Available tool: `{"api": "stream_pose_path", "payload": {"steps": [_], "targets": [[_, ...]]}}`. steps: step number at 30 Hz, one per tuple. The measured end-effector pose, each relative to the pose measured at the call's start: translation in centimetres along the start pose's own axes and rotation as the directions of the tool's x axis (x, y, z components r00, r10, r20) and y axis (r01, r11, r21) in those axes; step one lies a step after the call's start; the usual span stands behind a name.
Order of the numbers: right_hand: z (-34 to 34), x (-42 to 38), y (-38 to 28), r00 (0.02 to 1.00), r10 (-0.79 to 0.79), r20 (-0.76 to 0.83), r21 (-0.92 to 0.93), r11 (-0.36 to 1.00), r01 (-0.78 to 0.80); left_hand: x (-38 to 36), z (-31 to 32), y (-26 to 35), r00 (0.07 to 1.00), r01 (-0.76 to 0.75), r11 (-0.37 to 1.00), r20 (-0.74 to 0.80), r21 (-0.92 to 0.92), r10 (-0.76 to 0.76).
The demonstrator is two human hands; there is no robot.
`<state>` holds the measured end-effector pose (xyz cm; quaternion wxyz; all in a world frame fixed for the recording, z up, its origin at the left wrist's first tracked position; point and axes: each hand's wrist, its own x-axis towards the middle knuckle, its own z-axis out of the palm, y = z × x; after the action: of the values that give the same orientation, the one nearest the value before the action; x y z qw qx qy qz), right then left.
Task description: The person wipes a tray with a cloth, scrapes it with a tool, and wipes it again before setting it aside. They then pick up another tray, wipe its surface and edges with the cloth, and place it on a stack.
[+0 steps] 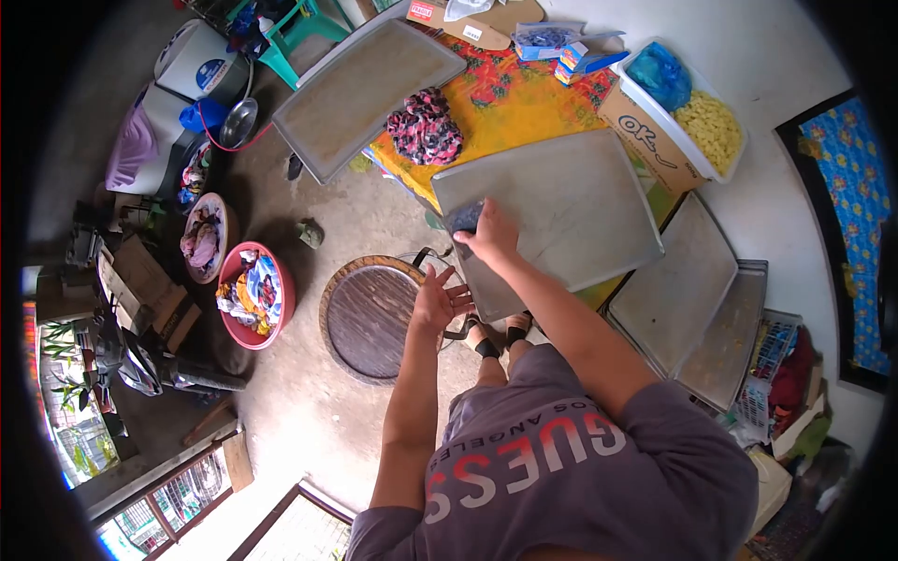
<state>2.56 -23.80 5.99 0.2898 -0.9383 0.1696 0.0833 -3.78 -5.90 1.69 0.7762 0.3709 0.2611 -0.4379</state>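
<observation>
A large metal baking tray lies across the yellow flowered tablecloth, its near left corner reaching past the table edge. My right hand presses a dark grey flat pad against the tray's left end, thumb and fingers gripping it. My left hand is palm up beside the tray's near left corner, fingers spread and holding nothing. Behind the tray sits a bunched pink and black cloth. Another metal tray rests at the table's far left.
Below my left hand stands a round wooden-topped stool or drum. Clothes fill a red basin on the floor. More trays lean at the right. A white tub with yellow pieces sits on a cardboard box by the wall.
</observation>
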Motion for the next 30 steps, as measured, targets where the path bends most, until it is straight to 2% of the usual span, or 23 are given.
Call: {"api": "stream_pose_path", "payload": {"steps": [2, 4, 6, 8, 12, 14, 21, 24, 27, 28, 30], "targets": [[0.8, -2.1, -0.1, 0.992, -0.088, 0.086, -0.051, 0.994, 0.093, 0.4, -0.6, 0.0, 1.0, -0.008, 1.0, -0.019, -0.021, 0.007], [1.1, -3.7, 0.5, 0.976, -0.197, -0.087, -0.027, 0.98, 0.196, 0.3, -0.7, 0.3, 0.996, -0.034, 0.999, -0.086, -0.033, 0.031], [-1.3, -4.1, 1.9, 0.988, -0.121, -0.098, 0.053, 0.991, 0.126, 0.5, -1.6, 0.4, 0.984, -0.084, 0.983, -0.14, 0.161, 0.107], [-4.4, -4.9, 4.5, 0.994, -0.059, -0.097, 0.073, 0.995, 0.066, -0.5, -0.6, 1.0, 0.984, -0.04, 0.964, -0.158, 0.263, 0.083], [-6.2, -7.6, 10.7, 0.992, -0.03, -0.126, -0.133, 0.991, 0.014, -0.7, 0.2, 0.9, 0.999, 0.028, 0.93, 0.008, 0.367, -0.033], [-5.1, -9.3, 11.4, 0.984, 0.005, -0.178, -0.079, 0.997, -0.02, -0.9, 1.2, 0.5, 0.999, 0.023, 0.93, 0.033, 0.366, -0.038], [-3.2, -10.8, 9.5, 0.974, 0.105, -0.2, 0.024, 0.995, -0.102, -1.0, 1.4, 0.6, 0.999, 0.033, 0.913, 0.01, 0.406, -0.04], [-2.0, -11.8, 8.4, 0.982, 0.114, -0.153, 0.044, 0.993, -0.108, -1.2, 1.7, 0.5, 0.999, 0.039, 0.905, -0.014, 0.424, -0.037], [0.8, -13.2, 5.7, 0.979, 0.046, -0.197, -0.07, 0.996, -0.061, -1.2, 1.7, 0.4, 0.998, 0.06, 0.891, -0.04, 0.45, -0.047], [1.2, -13.5, 5.1, 0.983, -0.001, -0.184, -0.048, 0.999, -0.008, -1.2, 1.5, 0.4, 0.997, 0.07, 0.884, -0.05, 0.463, -0.053], [1.2, -14.1, 3.7, 0.981, -0.092, -0.168, -0.002, 0.996, 0.093, -1.0, 0.9, 0.5, 0.996, -0.016, 0.904, -0.068, 0.427, 0.049]]}}
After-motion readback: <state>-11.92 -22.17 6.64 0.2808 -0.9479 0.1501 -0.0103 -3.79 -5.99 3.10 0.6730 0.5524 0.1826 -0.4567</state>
